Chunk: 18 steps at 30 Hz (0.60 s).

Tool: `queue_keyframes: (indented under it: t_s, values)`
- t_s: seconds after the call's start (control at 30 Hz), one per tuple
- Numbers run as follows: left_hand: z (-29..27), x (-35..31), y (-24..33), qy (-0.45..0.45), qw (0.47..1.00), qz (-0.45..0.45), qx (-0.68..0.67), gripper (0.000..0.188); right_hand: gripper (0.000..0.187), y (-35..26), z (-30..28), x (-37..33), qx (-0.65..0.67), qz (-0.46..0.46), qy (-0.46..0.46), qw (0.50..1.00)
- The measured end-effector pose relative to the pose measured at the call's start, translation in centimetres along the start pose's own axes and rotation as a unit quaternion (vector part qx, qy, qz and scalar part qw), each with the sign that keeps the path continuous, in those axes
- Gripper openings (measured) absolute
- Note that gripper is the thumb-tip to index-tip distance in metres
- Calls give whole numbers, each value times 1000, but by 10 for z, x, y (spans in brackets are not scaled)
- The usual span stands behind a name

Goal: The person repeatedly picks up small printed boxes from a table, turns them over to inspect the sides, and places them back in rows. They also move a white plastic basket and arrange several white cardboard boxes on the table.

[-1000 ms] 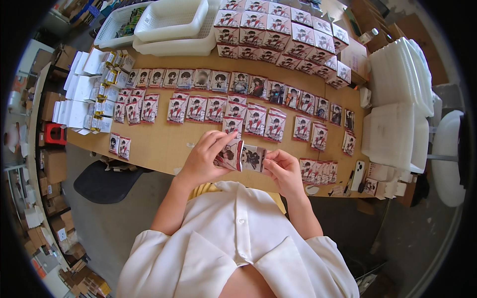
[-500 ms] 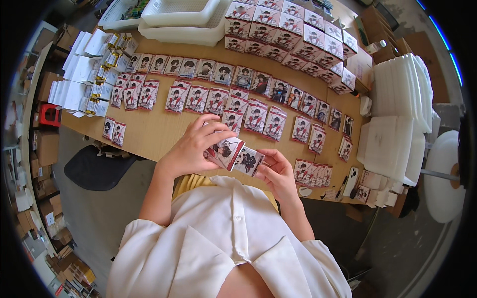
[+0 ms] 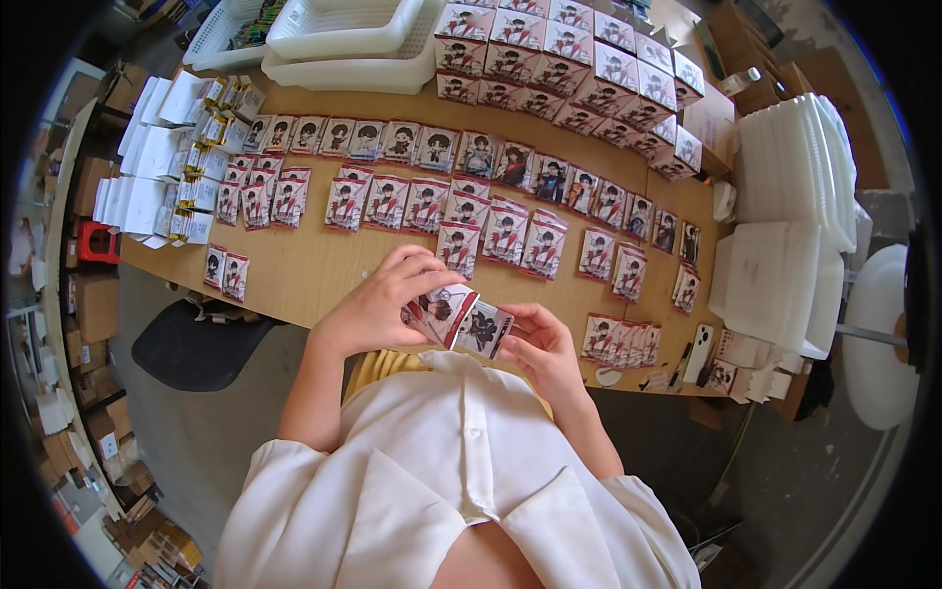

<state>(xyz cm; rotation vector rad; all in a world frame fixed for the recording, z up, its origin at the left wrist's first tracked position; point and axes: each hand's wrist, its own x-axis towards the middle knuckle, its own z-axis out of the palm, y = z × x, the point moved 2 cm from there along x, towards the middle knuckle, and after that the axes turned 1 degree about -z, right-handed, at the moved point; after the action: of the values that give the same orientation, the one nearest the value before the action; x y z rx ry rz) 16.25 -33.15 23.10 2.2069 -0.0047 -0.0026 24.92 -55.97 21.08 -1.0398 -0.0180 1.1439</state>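
Observation:
In front of my shirt, my left hand (image 3: pixel 376 302) is closed on a red-and-white foil packet (image 3: pixel 437 312) printed with a dark-haired cartoon figure. From the packet's right edge sticks out a card (image 3: pixel 482 328) with a dark chibi drawing, its left end hidden by the packet. My right hand (image 3: pixel 543 344) pinches the card's outer end between thumb and fingers. Just beyond my hands, rows of similar packets (image 3: pixel 458 247) lie on the wooden table (image 3: pixel 324 260), with a row of character cards or packets (image 3: pixel 437 147) behind them.
Stacked printed boxes (image 3: pixel 564 74) stand at the back. White plastic trays (image 3: pixel 775 285) are piled at the right, by a phone (image 3: pixel 699 351). White cartons with yellow packs (image 3: pixel 167 147) fill the left end. White baskets (image 3: pixel 348 69) sit at the far left; a black chair (image 3: pixel 201 344) stands below.
Both hands, with the packet and card, sit slightly lower in the view. The card tilts a little differently, and my right fingers have shifted slightly on it. The table's layout looks the same.

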Motion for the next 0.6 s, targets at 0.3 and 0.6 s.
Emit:
queue_keyframes:
  t_s: [0.3, 0.6]
  values:
    - [0, 8, -9, -11, 999, 3, -33, 65, 35, 3, -4, 3, 20, 7, 6, 1000]
    - [-5, 2, -27, -3, 1000, -6, -30, 67, 34, 10, 4, 21, 21, 33, 13, 999]
